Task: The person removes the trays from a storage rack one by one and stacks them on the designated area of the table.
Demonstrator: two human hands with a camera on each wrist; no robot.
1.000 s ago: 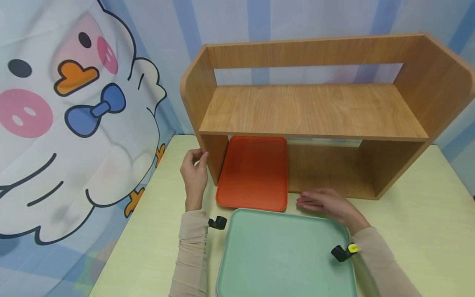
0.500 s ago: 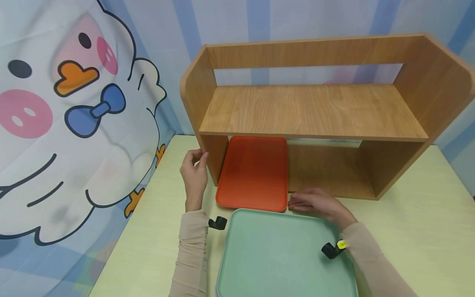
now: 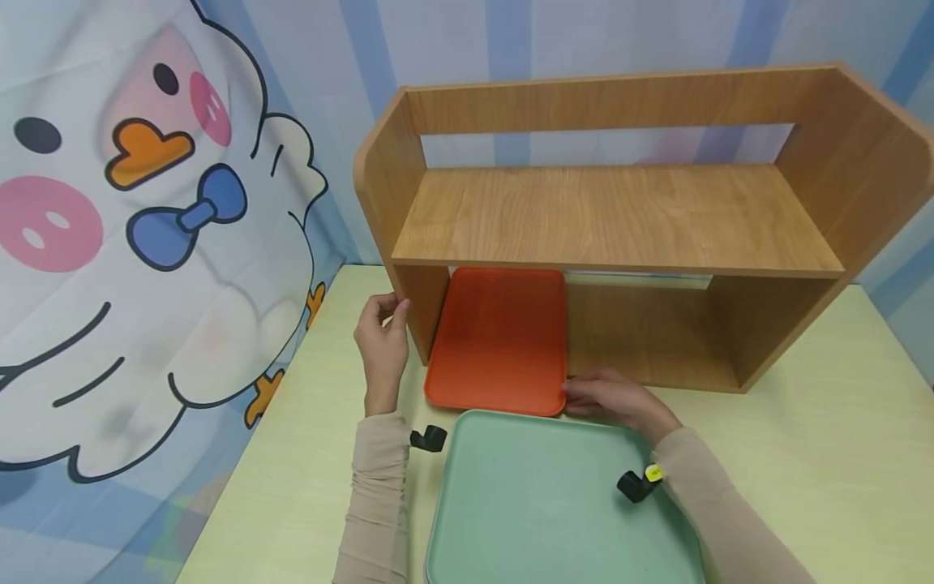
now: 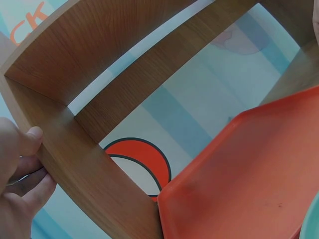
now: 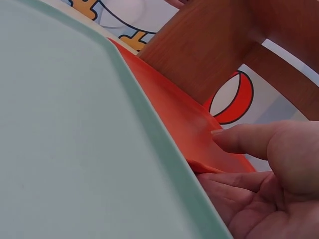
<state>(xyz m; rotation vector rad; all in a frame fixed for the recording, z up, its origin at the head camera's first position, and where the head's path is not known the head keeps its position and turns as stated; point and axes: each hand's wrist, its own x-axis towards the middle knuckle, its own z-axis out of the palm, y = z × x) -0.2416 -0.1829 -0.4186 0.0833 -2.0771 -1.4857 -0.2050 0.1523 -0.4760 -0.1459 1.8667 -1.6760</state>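
Observation:
A wooden two-level shelf [image 3: 620,219] stands at the back of the table. My left hand [image 3: 383,341] is at the front edge of its left side panel [image 4: 94,174], thumb on the edge and fingers curled against the outer side. An orange tray [image 3: 503,341] lies in the lower left bay, its front end sticking out. My right hand [image 3: 616,401] touches that tray's right edge near the front corner. In the right wrist view the fingers [image 5: 232,186] reach to the rim, partly hidden, while the thumb stands apart above it. A green tray [image 3: 562,503] lies in front.
Beneath the green tray a thin light edge shows at its left side. A patterned cloth [image 3: 182,324] with a cartoon bird hangs at the left and behind the shelf. The pale yellow table [image 3: 824,422] extends to the right.
My right hand has moved left, from a little apart to touching the orange tray's right edge, its thumb now over the rim. The left hand, trays and shelf have not visibly moved.

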